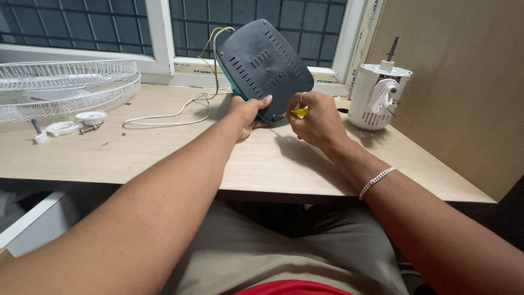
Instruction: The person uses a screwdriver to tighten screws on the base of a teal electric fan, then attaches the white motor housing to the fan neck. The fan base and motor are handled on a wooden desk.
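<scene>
Fingers (261, 102) of the left hand (245, 112) clamp the lower edge of the dark grey fan base (266, 65), thumb laid across its underside. I hold that base tilted up on edge above the wooden table (164, 158), vented bottom panel facing the head camera, teal trim showing along its left rim.

Head view, with positions referenced to the fan base:

1. Right hand (316, 117): just right of the base's lower corner, fingers clenched around a yellow-handled tool (298, 112). The tool tip meets the base edge; I cannot tell the tool type, since only the handle end shows. A silver chain bracelet (376, 182) sits on that wrist.
2. White power cord (174, 113): runs from the left side of the base across the table. Yellow and white wires (214, 41) rise behind the base's top-left corner.
3. White fan motor housing (377, 95): well right of the base, upright, with its shaft pointing up, against the brown side panel.
4. White wire fan guard (65, 87): far left of the base, lying flat.
5. Small white plastic parts (76, 123) and a bolt (90, 129): left of the base, just in front of the guard.
</scene>
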